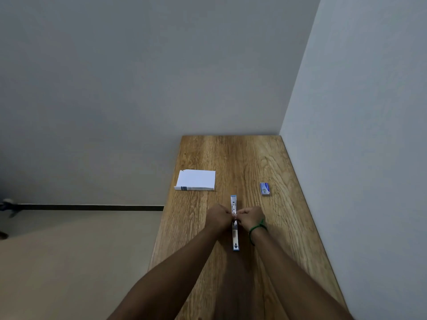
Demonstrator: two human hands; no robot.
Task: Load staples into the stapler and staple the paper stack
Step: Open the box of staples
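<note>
A blue and silver stapler (235, 236) lies swung fully open, flat along the wooden table (265, 158), its two halves pointing away from me and toward me. My left hand (219, 217) and my right hand (250, 217) meet over its hinge, fingers curled and pinching at the middle. Whether a staple strip sits between the fingers is hidden. A white paper stack (196, 180) lies at the table's left edge. A small blue staple box (264, 189) rests to the right, shut.
The table stands in a corner, with a grey wall behind it and another along its right side. Its left edge drops to a beige floor. A green band circles my right wrist.
</note>
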